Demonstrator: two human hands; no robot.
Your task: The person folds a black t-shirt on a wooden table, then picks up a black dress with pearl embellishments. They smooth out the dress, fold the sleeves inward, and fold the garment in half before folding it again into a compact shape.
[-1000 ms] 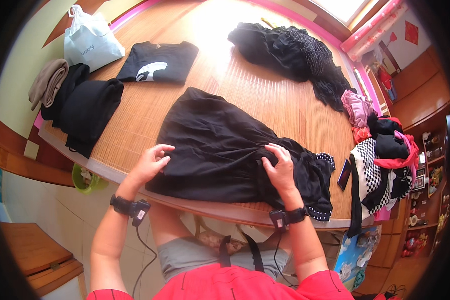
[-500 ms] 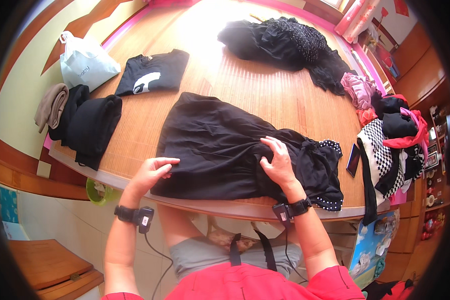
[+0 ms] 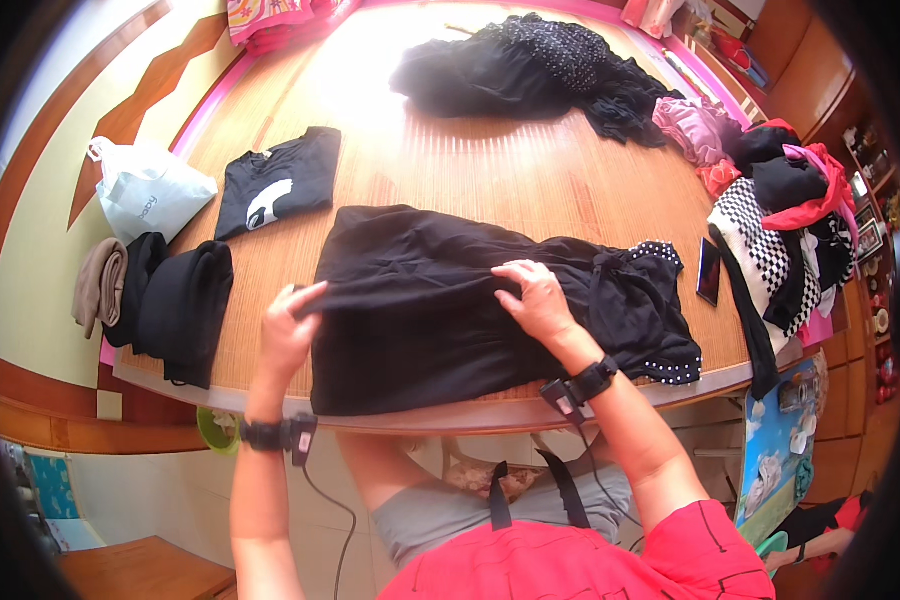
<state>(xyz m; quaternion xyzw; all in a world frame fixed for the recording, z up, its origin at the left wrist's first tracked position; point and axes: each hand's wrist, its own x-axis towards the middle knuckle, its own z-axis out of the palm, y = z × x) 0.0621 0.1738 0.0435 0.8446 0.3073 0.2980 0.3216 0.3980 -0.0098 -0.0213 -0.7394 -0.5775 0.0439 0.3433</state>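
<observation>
In front of me a black dress [image 3: 420, 340] lies sideways on the table, its wide hem toward the left. White-dotted trim [image 3: 674, 371] edges its narrow right end. My left hand [image 3: 288, 330] is at the hem, its thumb and fingers closed on the cloth. Over the middle of the dress, my right hand [image 3: 538, 302] has bent fingers and thumb gripping the fabric. A straight ridge of cloth runs between the two hands. The fingertips' exact hold is partly lost against the dark cloth.
Folded dark garments [image 3: 185, 310] and a brown one [image 3: 100, 285] sit at left, near a white bag [image 3: 150, 190] and a black T-shirt [image 3: 278, 185]. Black dotted clothing [image 3: 540, 75] lies far back. At right are a phone [image 3: 708, 270] and a clothes pile [image 3: 760, 240].
The dress lies smoother and its bunched middle is spread out. My left hand has shifted left and up to the hem; my right hand has moved slightly left. The whole view has shifted a little.
</observation>
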